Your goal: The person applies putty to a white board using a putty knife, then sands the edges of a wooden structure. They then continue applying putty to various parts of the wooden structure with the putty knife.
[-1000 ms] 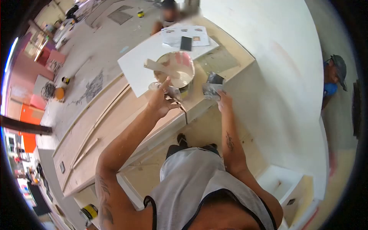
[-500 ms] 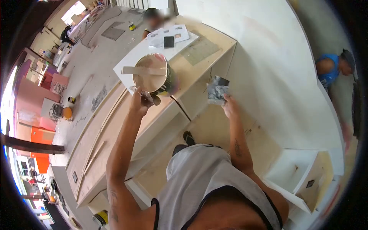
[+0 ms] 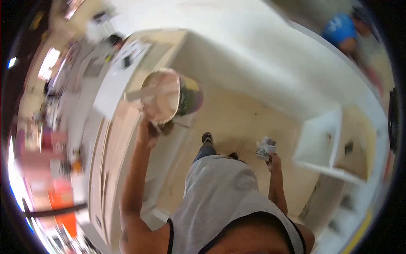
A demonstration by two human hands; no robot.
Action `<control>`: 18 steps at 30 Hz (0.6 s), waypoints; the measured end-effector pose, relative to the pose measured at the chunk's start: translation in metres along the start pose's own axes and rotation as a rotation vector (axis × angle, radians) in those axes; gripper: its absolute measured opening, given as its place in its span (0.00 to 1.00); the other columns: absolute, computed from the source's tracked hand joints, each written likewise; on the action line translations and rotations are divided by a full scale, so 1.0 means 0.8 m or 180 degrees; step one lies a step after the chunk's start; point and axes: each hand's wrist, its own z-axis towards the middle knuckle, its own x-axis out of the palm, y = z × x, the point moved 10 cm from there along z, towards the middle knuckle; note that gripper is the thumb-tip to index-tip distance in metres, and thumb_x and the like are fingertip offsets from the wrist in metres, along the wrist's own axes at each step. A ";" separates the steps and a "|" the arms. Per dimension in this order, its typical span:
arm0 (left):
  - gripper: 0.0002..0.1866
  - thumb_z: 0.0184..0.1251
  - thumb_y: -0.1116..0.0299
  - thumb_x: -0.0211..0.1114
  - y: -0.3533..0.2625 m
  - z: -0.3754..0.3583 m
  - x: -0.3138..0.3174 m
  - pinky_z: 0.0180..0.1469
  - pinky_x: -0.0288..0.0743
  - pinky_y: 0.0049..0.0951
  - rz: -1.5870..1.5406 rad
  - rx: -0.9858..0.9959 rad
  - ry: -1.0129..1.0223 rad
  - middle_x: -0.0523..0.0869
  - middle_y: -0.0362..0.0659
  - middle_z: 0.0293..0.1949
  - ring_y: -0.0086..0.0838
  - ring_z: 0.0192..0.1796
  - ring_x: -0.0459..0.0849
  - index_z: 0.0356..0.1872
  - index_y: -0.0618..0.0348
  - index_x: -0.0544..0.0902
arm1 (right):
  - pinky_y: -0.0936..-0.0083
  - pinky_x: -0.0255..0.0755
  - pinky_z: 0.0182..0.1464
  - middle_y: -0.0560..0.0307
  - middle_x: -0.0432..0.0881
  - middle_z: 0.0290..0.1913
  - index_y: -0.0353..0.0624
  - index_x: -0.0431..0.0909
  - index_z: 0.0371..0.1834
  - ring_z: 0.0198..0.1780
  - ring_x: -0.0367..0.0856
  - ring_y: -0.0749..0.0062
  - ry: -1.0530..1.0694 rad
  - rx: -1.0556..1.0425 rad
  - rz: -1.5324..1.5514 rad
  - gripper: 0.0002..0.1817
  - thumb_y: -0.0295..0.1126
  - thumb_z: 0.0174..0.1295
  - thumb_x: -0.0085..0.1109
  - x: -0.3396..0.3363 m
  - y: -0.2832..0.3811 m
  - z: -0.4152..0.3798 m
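Observation:
My left hand [image 3: 147,134] is closed at the near rim of a bucket [image 3: 190,96], which holds pale putty-like paste. A flat stick [image 3: 137,93] lies across its mouth. The bucket tilts, and its view overlaps the counter edge and the floor. A brownish shape under the rim by my fingers is too blurred to name. Lower and to the right, my right hand [image 3: 274,162] grips a flat, grey-and-black smeared plate [image 3: 265,148] above the beige floor.
A long wooden counter [image 3: 116,156] runs along my left, with a white sheet [image 3: 111,99] on it. A white curved wall [image 3: 249,63] rises ahead. White shelving [image 3: 319,137] stands at right. A person in blue [image 3: 341,31] is beyond the wall; another person's head [image 3: 115,39] shows past the counter.
My view has turned and blurred. The bucket has moved off the counter with my left hand. My right hand, still holding the plate, has dropped lower and to the right.

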 end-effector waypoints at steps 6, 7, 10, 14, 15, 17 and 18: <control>0.22 0.72 0.64 0.56 0.168 0.035 0.223 0.67 0.70 0.38 0.0260 -0.0846 0.1130 0.80 0.43 0.60 0.35 0.62 0.79 0.63 0.60 0.73 | 0.64 0.73 0.50 0.54 0.78 0.47 0.40 0.71 0.56 0.47 0.78 0.63 -0.0367 -0.0559 0.0981 0.19 0.34 0.65 0.63 -0.074 0.006 -0.026; 0.22 0.72 0.64 0.56 0.207 0.041 0.263 0.67 0.70 0.38 0.0387 -0.0988 0.1334 0.80 0.43 0.60 0.35 0.62 0.79 0.63 0.60 0.73 | 0.64 0.74 0.49 0.53 0.78 0.48 0.39 0.71 0.57 0.47 0.78 0.63 -0.0351 -0.0721 0.1244 0.20 0.34 0.65 0.63 -0.075 0.006 -0.026; 0.21 0.70 0.65 0.57 0.291 0.078 0.351 0.63 0.73 0.33 0.0582 -0.1071 0.1636 0.82 0.41 0.56 0.32 0.57 0.81 0.62 0.59 0.74 | 0.63 0.74 0.49 0.51 0.78 0.48 0.38 0.71 0.56 0.46 0.79 0.62 -0.0677 -0.0664 0.1592 0.20 0.33 0.66 0.63 -0.063 0.021 -0.054; 0.18 0.70 0.64 0.58 0.452 0.075 0.522 0.51 0.77 0.29 0.1238 -0.1712 0.2347 0.83 0.38 0.50 0.28 0.50 0.83 0.59 0.58 0.75 | 0.62 0.75 0.50 0.50 0.78 0.48 0.36 0.70 0.57 0.48 0.79 0.60 -0.1030 -0.0499 0.2272 0.20 0.32 0.66 0.62 -0.130 0.001 -0.023; 0.17 0.70 0.64 0.59 0.477 0.070 0.569 0.47 0.78 0.27 0.1227 -0.1922 0.2690 0.84 0.38 0.49 0.26 0.48 0.83 0.57 0.57 0.76 | 0.62 0.75 0.51 0.50 0.78 0.49 0.35 0.70 0.57 0.49 0.79 0.59 -0.1072 -0.0581 0.2562 0.20 0.32 0.66 0.62 -0.138 0.004 -0.026; 0.18 0.71 0.64 0.59 0.521 0.100 0.626 0.45 0.78 0.27 0.1304 -0.2119 0.3058 0.83 0.38 0.47 0.26 0.46 0.83 0.59 0.57 0.74 | 0.62 0.76 0.51 0.49 0.78 0.49 0.34 0.70 0.57 0.50 0.79 0.58 -0.1243 -0.0732 0.2911 0.20 0.31 0.66 0.62 -0.138 0.028 -0.050; 0.19 0.72 0.63 0.58 0.546 0.098 0.663 0.43 0.78 0.27 0.1429 -0.2213 0.3290 0.83 0.38 0.45 0.25 0.44 0.83 0.60 0.56 0.72 | 0.62 0.76 0.51 0.49 0.78 0.49 0.34 0.71 0.56 0.49 0.79 0.57 -0.1401 -0.0704 0.2953 0.19 0.30 0.66 0.62 -0.153 0.042 -0.059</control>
